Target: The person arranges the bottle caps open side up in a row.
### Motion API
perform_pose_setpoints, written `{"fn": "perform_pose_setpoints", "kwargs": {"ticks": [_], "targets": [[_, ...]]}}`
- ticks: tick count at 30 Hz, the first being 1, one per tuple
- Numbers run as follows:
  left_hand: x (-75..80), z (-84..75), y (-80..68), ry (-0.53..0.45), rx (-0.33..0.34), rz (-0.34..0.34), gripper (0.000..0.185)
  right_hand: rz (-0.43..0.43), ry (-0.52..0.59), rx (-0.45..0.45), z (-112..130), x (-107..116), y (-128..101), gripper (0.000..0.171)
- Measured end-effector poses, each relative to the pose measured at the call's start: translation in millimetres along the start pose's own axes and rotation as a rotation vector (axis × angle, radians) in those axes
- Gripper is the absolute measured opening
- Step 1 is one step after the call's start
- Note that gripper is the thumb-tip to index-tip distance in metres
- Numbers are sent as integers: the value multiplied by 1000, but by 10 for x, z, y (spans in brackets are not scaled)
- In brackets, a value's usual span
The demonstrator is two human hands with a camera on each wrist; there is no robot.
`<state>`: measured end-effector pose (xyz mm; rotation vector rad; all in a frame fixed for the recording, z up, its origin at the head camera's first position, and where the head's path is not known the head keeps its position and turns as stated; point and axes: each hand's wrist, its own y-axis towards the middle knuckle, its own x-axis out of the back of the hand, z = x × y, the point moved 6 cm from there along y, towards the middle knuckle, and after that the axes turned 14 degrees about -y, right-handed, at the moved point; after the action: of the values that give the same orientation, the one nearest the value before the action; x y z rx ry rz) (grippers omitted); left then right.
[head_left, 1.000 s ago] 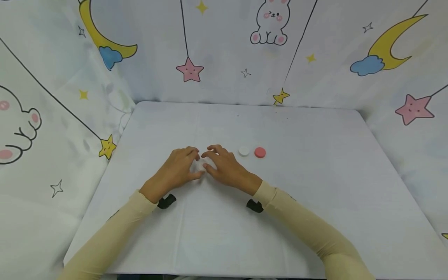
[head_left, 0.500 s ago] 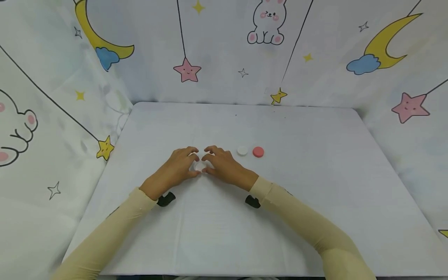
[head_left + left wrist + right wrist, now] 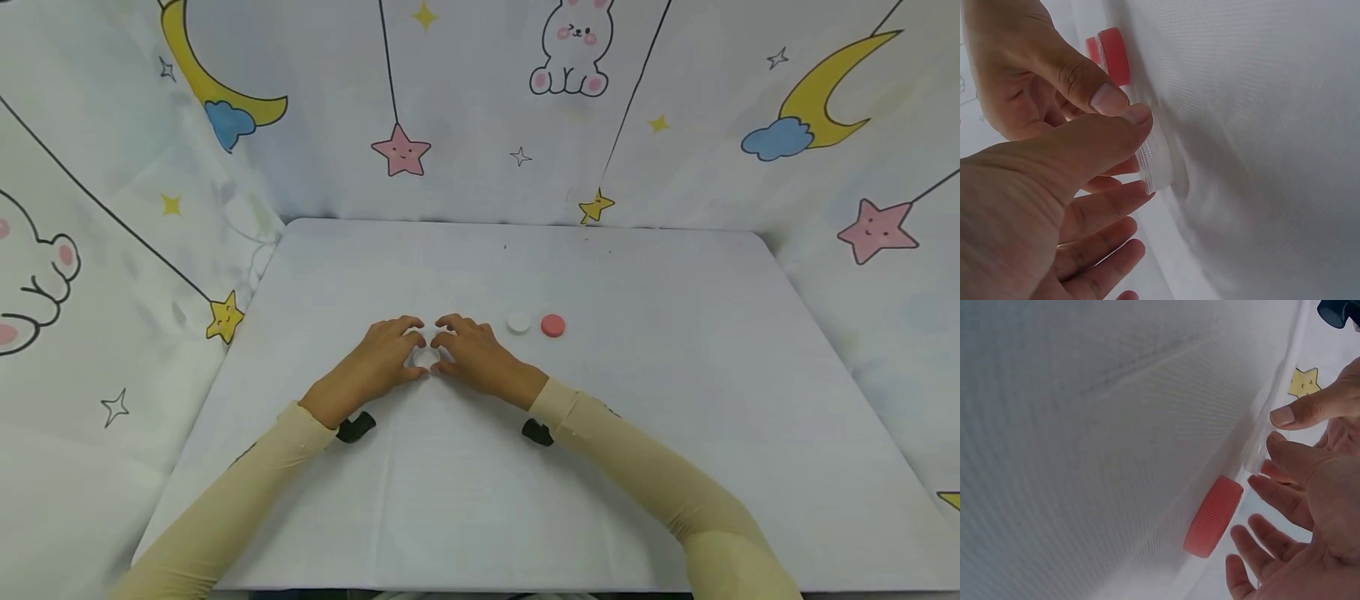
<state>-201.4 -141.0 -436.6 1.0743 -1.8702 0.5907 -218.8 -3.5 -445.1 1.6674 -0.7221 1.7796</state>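
In the head view, my left hand (image 3: 378, 358) and right hand (image 3: 480, 357) meet over the left-middle of the table, around a small clear round cap (image 3: 426, 358). Thumb and forefinger of each hand pinch the cap at its edge. The left wrist view shows the clear cap (image 3: 1157, 161) with a ridged rim, standing on edge in that view and close to the cloth. Remaining fingers of both hands hang loosely bent. Beside my right hand lie a white round cap (image 3: 518, 323) and a red cap (image 3: 552, 325); the red one shows a ridged side in the right wrist view.
A white cloth covers the table (image 3: 637, 467). A patterned curtain (image 3: 480, 100) with moons, stars and rabbits stands behind and at the sides. Black wrist-camera mounts (image 3: 356, 427) hang beneath both wrists.
Both hands stay together around the clear cap, with the right shifting slightly left. More of the cap shows between the fingers now. The white and red caps stay put.
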Motion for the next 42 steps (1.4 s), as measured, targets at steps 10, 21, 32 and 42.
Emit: {"fn": "perform_pose_setpoints", "kwargs": {"ticks": [10,21,32,42], "targets": [[-20,34,7,0,15,10,42,28,-17,-10,16,-8,23,38],[-22,25,-2,-23,49,40,52,59,45,-56,-48,53,-15,43],[-45,-148,97,-65,-8,20,55,23,72,-122,-361,197,-190,43],[-147,-254,218,-76,-28,56,52,56,52,-151,-490,127,-352,40]]}}
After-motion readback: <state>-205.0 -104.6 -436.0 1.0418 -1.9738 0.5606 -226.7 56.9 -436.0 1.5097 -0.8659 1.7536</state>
